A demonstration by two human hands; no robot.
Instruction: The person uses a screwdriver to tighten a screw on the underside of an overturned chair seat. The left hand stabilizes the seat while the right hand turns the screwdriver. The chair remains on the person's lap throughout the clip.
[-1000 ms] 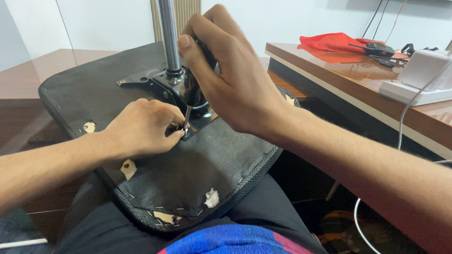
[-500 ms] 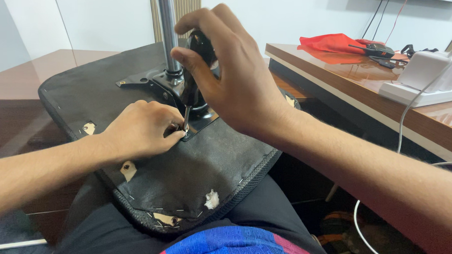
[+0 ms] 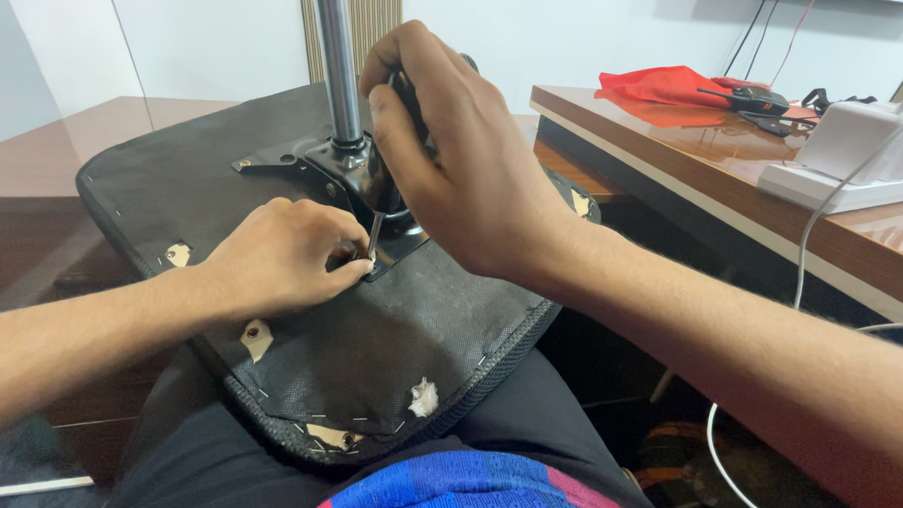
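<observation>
A: Item one, the largest: upturned chair seat, black fabric underside, lying across the person's lap. Condition?

B: Fabric torn in several small spots, staples showing along the near edge. Metal mounting plate at the centre, chrome post standing upright from it. One far-corner screw looks seated; the near corner of the plate is being worked, so by my judgement the fastening is partway, the rest unverifiable.

A: Hands?

B: Right hand, fingers wrapped tight round the dark handle of a screwdriver, shaft angled down to the plate's near corner. Left hand, fingertips pinched narrow at the tip, steadying it or a screw; too small to tell which.

A: Surroundings?

B: Brown wooden worktop on the right, carrying a red cloth, a white power strip with cable. White walls behind.
</observation>
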